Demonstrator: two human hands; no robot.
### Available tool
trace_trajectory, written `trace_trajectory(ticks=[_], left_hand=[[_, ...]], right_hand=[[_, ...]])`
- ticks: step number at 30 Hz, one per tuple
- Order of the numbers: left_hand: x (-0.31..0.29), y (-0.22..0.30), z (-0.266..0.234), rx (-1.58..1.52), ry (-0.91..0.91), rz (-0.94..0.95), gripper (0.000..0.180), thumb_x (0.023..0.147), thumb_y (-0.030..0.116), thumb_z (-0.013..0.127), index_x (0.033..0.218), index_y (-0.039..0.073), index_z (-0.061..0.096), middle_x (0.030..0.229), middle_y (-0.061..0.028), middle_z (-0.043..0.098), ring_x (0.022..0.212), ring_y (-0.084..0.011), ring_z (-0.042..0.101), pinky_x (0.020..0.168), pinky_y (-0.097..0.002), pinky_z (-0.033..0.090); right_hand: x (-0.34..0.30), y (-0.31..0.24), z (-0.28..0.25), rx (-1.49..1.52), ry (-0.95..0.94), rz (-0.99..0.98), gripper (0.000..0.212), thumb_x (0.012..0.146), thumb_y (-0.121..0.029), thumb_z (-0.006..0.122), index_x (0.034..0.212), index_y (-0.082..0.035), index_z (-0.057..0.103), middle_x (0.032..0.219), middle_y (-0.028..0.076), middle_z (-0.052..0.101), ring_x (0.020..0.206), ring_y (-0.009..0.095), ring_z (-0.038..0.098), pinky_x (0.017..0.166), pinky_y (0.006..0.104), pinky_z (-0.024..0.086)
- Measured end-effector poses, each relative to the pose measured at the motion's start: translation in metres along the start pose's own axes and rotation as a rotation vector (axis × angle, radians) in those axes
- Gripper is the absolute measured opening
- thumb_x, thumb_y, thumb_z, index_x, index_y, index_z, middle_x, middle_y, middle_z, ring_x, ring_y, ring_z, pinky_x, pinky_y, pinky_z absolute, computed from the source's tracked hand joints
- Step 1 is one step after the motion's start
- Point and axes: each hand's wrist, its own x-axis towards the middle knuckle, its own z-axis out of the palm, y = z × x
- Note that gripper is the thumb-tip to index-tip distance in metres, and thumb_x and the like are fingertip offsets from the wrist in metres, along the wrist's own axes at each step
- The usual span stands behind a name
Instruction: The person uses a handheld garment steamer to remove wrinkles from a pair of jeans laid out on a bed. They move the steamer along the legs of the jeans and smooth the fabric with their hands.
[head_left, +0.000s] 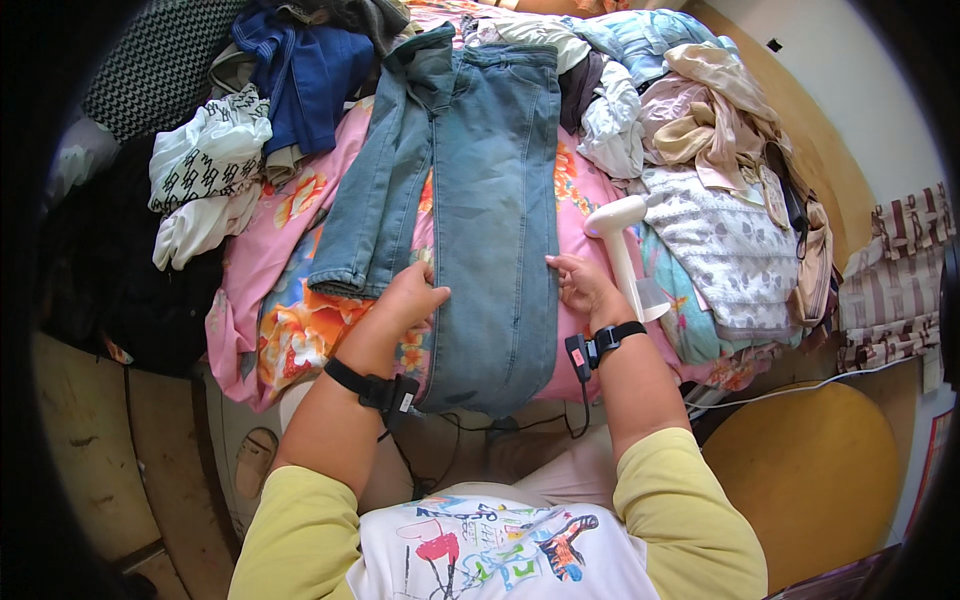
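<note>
A pair of blue-grey jeans lies lengthwise on a pink flowered cloth, waistband at the far end. One leg stretches toward me, its hem hanging over the near edge. The other leg is bent to the left, its hem beside my left wrist. My left hand pinches the left edge of the near leg. Across from it, my right hand has thumb and fingers closed on that leg's right edge. Just right of my right hand is a white hand-held appliance with a long handle.
Piles of clothes surround the jeans: a white patterned garment and blue garment at left, a grey-and-white knit and beige garments at right. A round yellow-brown stool stands at lower right, near a white cable.
</note>
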Motion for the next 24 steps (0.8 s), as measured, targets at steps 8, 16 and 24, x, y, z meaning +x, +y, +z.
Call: trace_trajectory(ticks=[8, 16, 24], left_hand=[[-0.003, 0.002, -0.004, -0.039, -0.039, -0.045, 0.038, 0.085, 0.018, 0.067, 0.111, -0.003, 0.049, 0.071, -0.0137, 0.058, 0.052, -0.0226, 0.061, 0.043, -0.0356, 0.051], [-0.001, 0.002, -0.007, -0.082, -0.136, -0.076, 0.026, 0.087, 0.011, 0.065, 0.104, -0.005, 0.054, 0.068, -0.0067, 0.055, 0.047, -0.0158, 0.055, 0.040, -0.0292, 0.045], [-0.005, -0.003, -0.005, -0.101, -0.162, -0.090, 0.025, 0.088, 0.018, 0.065, 0.101, -0.002, 0.059, 0.070, -0.0061, 0.056, 0.052, -0.0156, 0.055, 0.044, -0.0297, 0.046]], right_hand=[[-0.038, 0.021, 0.019, -0.197, -0.011, 0.003, 0.020, 0.089, -0.014, 0.066, 0.105, -0.003, 0.062, 0.094, 0.004, 0.069, 0.080, 0.017, 0.067, 0.075, 0.0326, 0.053], [-0.061, 0.043, 0.013, -0.253, 0.068, 0.020, 0.022, 0.090, -0.017, 0.066, 0.105, -0.001, 0.063, 0.094, 0.005, 0.069, 0.083, 0.017, 0.066, 0.077, 0.0336, 0.052], [-0.087, 0.063, 0.022, -0.393, 0.283, -0.133, 0.026, 0.088, -0.023, 0.069, 0.099, 0.000, 0.065, 0.083, 0.003, 0.066, 0.068, 0.013, 0.062, 0.060, 0.0267, 0.049]])
